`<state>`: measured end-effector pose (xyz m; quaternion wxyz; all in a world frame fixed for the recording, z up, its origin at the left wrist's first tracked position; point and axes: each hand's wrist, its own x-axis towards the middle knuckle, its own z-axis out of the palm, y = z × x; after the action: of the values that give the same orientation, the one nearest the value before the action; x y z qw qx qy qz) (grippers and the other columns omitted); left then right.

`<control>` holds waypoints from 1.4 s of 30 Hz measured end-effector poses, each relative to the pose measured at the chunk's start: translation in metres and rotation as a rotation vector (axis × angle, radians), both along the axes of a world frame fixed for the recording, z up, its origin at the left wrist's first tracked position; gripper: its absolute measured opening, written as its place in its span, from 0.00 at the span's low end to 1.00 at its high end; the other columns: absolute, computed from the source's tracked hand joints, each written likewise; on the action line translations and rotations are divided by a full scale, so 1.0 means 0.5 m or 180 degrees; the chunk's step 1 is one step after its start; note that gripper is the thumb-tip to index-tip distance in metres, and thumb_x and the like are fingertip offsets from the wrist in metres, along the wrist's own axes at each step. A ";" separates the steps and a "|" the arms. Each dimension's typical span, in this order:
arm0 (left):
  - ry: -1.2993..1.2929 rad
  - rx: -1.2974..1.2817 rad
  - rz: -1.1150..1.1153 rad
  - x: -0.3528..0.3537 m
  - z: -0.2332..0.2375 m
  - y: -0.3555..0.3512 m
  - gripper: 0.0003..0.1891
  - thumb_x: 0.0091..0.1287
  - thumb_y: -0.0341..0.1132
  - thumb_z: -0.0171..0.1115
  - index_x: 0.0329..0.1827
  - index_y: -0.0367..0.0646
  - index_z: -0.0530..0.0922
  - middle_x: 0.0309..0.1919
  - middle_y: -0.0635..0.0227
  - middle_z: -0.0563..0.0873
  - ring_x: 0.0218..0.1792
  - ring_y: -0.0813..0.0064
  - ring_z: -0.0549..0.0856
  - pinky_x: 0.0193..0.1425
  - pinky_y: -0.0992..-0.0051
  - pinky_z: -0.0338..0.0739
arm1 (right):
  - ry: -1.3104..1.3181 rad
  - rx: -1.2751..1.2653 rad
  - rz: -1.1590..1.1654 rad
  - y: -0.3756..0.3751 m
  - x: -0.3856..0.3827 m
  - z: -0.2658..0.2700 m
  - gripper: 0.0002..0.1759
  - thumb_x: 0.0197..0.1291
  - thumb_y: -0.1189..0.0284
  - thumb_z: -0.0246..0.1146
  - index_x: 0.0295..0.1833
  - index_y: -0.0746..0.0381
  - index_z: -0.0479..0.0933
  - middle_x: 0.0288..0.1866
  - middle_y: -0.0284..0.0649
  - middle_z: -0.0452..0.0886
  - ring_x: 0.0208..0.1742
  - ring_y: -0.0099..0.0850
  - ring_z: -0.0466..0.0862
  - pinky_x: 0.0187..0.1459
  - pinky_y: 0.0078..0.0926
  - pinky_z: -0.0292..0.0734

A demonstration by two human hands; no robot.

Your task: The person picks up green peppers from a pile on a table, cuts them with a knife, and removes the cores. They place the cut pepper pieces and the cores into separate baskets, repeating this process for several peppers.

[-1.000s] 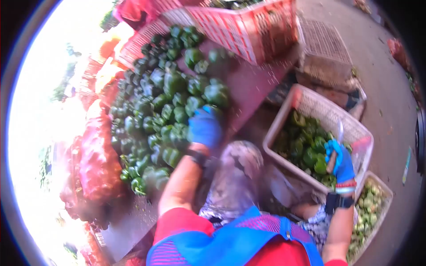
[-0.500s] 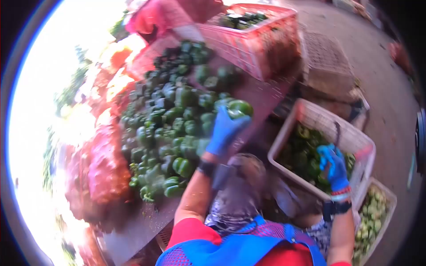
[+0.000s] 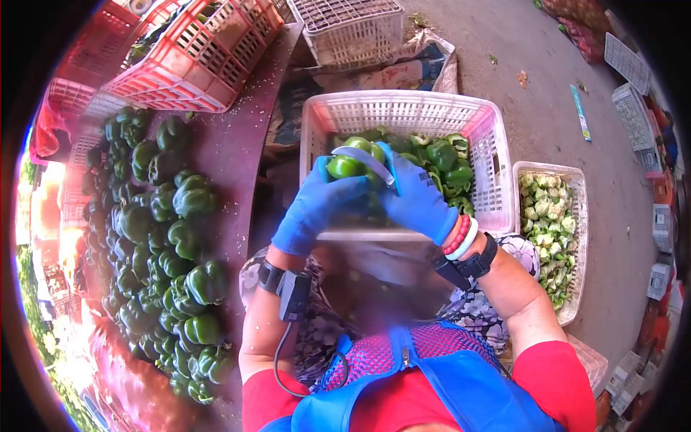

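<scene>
Over the white plastic crate, my left hand in a blue glove is closed around a green bell pepper. My right hand, gloved the same way, grips a small knife with a curved blade. The blade lies across the pepper's upper side; how deep it sits cannot be made out. Below and beyond both hands, cut green peppers lie in the crate. To the left, a large heap of whole bell peppers covers the purplish table.
At right, a smaller crate holds pale green pepper cores. A red crate with produce stands on the table's far end. An upturned white crate and a sack lie beyond. More crates line the right edge.
The view has swung right. My left hand has carried the pepper from beside the heap to above the crate. Both hands have come together, and the knife now touches the pepper.
</scene>
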<state>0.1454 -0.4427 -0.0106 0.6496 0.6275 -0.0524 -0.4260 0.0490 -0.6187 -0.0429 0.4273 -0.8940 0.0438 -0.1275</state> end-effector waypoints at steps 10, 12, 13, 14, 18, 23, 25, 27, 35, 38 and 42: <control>-0.1102 0.0195 0.0558 -0.049 -0.010 -0.033 0.24 0.61 0.33 0.74 0.55 0.38 0.72 0.44 0.62 0.85 0.38 0.74 0.88 0.39 0.74 0.86 | 0.0023 -0.1440 -0.0437 0.012 -0.022 0.010 0.29 0.54 0.75 0.64 0.62 0.70 0.68 0.42 0.52 0.79 0.37 0.49 0.84 0.38 0.44 0.79; -0.1104 0.0081 0.0599 -0.036 -0.014 -0.017 0.23 0.63 0.33 0.72 0.57 0.38 0.71 0.46 0.57 0.85 0.36 0.69 0.89 0.36 0.69 0.89 | -0.0130 -0.1477 -0.0459 0.012 -0.028 -0.019 0.30 0.54 0.74 0.64 0.63 0.70 0.68 0.40 0.52 0.79 0.35 0.48 0.84 0.36 0.44 0.79; -0.0653 -0.0084 0.0729 -0.027 0.009 -0.006 0.22 0.65 0.35 0.70 0.57 0.39 0.72 0.45 0.58 0.86 0.33 0.71 0.88 0.36 0.70 0.87 | 0.0209 -0.1331 -0.0472 0.006 -0.033 -0.040 0.28 0.55 0.74 0.63 0.62 0.70 0.69 0.42 0.53 0.80 0.36 0.50 0.84 0.37 0.45 0.79; -0.0582 -0.0475 0.0832 -0.012 0.026 0.008 0.21 0.66 0.38 0.68 0.57 0.39 0.73 0.44 0.60 0.86 0.35 0.71 0.88 0.39 0.69 0.86 | 0.0558 -0.1181 -0.0481 -0.008 -0.048 -0.067 0.26 0.57 0.74 0.63 0.61 0.70 0.70 0.44 0.53 0.80 0.37 0.52 0.84 0.38 0.46 0.79; -0.0555 -0.0130 0.0672 0.008 0.067 0.052 0.21 0.64 0.34 0.69 0.58 0.41 0.74 0.46 0.63 0.85 0.42 0.72 0.86 0.45 0.73 0.84 | 0.1338 0.0674 0.0015 -0.051 -0.040 -0.027 0.34 0.62 0.63 0.69 0.71 0.65 0.68 0.61 0.50 0.80 0.56 0.46 0.83 0.57 0.39 0.77; -0.0940 0.0140 -0.0360 -0.048 0.012 0.006 0.27 0.56 0.27 0.73 0.59 0.41 0.71 0.46 0.69 0.82 0.45 0.79 0.82 0.50 0.76 0.80 | 0.0124 0.2211 0.1192 -0.041 -0.010 0.069 0.48 0.57 0.58 0.77 0.79 0.60 0.63 0.71 0.41 0.75 0.69 0.28 0.73 0.70 0.30 0.68; -0.0803 -0.0086 -0.0427 -0.052 0.013 0.005 0.29 0.54 0.27 0.73 0.60 0.41 0.71 0.47 0.69 0.82 0.47 0.80 0.81 0.50 0.77 0.79 | 0.0457 0.2561 0.1212 -0.050 -0.020 0.055 0.46 0.57 0.61 0.77 0.77 0.62 0.65 0.67 0.39 0.78 0.66 0.27 0.76 0.69 0.29 0.69; -0.0388 -0.0397 -0.0526 -0.048 0.025 0.010 0.31 0.51 0.27 0.73 0.60 0.41 0.71 0.48 0.69 0.81 0.48 0.79 0.81 0.51 0.77 0.79 | 0.0693 0.3073 0.1211 -0.049 -0.025 0.041 0.38 0.59 0.66 0.75 0.73 0.64 0.69 0.60 0.36 0.82 0.59 0.25 0.80 0.64 0.28 0.74; 0.0741 -0.2098 -0.0038 -0.012 0.002 0.034 0.40 0.51 0.39 0.71 0.69 0.35 0.69 0.60 0.53 0.79 0.60 0.55 0.80 0.65 0.58 0.77 | 0.0415 0.4985 0.0958 -0.066 -0.035 0.049 0.38 0.65 0.54 0.63 0.73 0.68 0.67 0.61 0.45 0.82 0.57 0.31 0.85 0.57 0.32 0.82; 0.1003 -0.2622 0.0005 0.023 -0.010 0.026 0.41 0.56 0.40 0.70 0.74 0.35 0.65 0.65 0.42 0.75 0.65 0.41 0.77 0.71 0.45 0.73 | 0.0536 0.5459 0.0790 -0.115 -0.041 0.058 0.39 0.65 0.52 0.62 0.75 0.64 0.67 0.66 0.46 0.79 0.62 0.40 0.83 0.52 0.42 0.86; 0.0603 -0.2670 0.0290 0.023 -0.011 0.013 0.40 0.68 0.47 0.68 0.77 0.39 0.61 0.69 0.43 0.72 0.70 0.40 0.72 0.81 0.44 0.58 | 0.0982 0.2418 -0.0393 -0.138 -0.023 0.099 0.30 0.68 0.55 0.66 0.68 0.62 0.73 0.51 0.41 0.84 0.34 0.25 0.84 0.30 0.22 0.81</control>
<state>0.1568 -0.4362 -0.0162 0.8685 0.2689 -0.1335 -0.3944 0.0374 -0.6877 0.0067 0.7068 -0.6771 0.2049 0.0079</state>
